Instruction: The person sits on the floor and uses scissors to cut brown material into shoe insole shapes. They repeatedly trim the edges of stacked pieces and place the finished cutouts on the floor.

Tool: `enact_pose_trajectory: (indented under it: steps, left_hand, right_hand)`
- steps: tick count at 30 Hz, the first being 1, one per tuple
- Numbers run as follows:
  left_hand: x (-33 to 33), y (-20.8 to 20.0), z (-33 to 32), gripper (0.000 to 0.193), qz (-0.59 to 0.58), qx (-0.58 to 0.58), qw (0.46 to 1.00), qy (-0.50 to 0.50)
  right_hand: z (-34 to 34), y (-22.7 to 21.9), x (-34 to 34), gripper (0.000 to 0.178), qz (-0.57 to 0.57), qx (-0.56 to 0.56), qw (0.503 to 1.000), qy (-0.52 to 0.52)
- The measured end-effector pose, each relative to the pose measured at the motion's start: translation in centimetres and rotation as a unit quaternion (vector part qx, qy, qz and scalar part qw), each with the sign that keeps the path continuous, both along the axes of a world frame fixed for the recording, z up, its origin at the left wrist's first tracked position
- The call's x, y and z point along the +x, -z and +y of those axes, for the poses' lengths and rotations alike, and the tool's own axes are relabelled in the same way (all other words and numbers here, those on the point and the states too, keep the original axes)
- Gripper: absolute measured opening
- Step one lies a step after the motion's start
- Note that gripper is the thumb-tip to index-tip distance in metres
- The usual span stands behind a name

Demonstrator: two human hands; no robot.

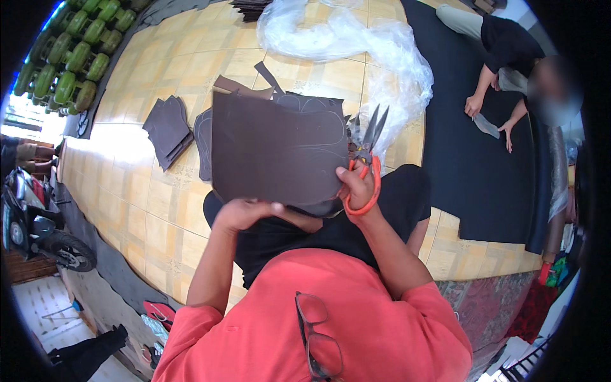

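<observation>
A dark brown sheet with pale curved outlines drawn on it is held up over my lap. My left hand grips its lower left edge, thumb on top and fingers underneath. In my right hand are scissors with red handles, blades apart and pointing away from me. The right thumb also rests against the sheet's right edge. Behind the sheet lie more marked brown pieces and loose offcut strips, partly hidden by it.
A stack of cut brown pieces lies on the tiled floor to the left. Crumpled clear plastic stretches across the far side. At right, a co-worker bends over a long black sheet, handling a pale translucent piece.
</observation>
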State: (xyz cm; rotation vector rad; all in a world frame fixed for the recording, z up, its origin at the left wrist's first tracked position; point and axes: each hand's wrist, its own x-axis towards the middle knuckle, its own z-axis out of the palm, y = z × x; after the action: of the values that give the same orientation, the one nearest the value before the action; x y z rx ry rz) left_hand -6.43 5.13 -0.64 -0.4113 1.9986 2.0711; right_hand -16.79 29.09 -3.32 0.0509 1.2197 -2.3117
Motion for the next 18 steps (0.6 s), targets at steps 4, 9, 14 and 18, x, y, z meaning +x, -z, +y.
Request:
enact_pose_trajectory:
  steps: [4, 9, 14, 18]
  left_hand:
    - [-1.6, 0.0, 6.3, 0.052, 0.08, 0.175, 0.963, -0.187]
    - [-3.5, -0.8, 5.0, 0.041, 0.098, 0.291, 0.899, -0.313]
    - [-3.1, -1.2, 3.6, 0.04, 0.118, 0.29, 0.896, -0.314]
    - [-2.9, -1.1, 3.9, 0.04, 0.11, 0.281, 0.899, -0.318]
  right_hand:
    - [-1.5, -1.6, 1.5, 0.019, 0.028, 0.099, 0.995, -0.017]
    - [-1.2, -0.2, 1.1, 0.029, 0.129, 0.179, 0.974, 0.05]
    - [-0.4, 0.1, 0.4, 0.028, 0.3, 0.353, 0.886, 0.037]
    - [-0.8, -0.9, 0.1, 0.027, 0.367, 0.379, 0.848, 0.048]
